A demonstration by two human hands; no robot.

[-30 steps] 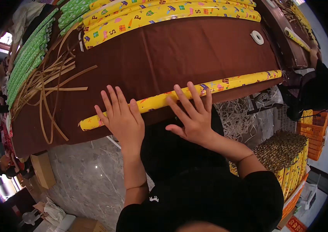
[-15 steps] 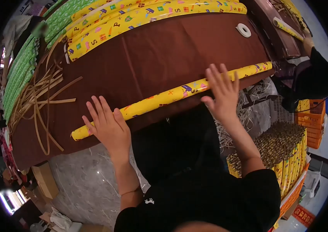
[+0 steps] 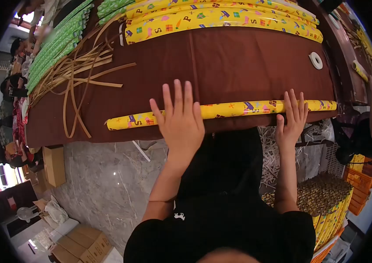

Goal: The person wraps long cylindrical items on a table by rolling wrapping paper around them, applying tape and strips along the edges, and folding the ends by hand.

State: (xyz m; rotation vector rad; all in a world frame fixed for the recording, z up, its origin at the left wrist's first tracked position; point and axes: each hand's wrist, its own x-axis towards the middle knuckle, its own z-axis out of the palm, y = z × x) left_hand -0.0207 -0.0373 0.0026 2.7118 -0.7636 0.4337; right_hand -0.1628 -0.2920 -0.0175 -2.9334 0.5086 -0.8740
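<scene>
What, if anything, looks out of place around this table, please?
The tan strips lie in a loose tangle on the left part of the table, and pale shreds lie untidily below its right part. I see no damage.

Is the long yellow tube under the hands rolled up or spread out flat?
Rolled up: the yellow tube lies as a narrow, rounded length along the table.

Left hand (image 3: 180, 127) farther inward along yellow roll (image 3: 234, 109), right hand (image 3: 291, 125) farther outward

A slim yellow patterned roll (image 3: 234, 109) lies lengthwise along the brown table's (image 3: 151, 94) near edge.
</scene>
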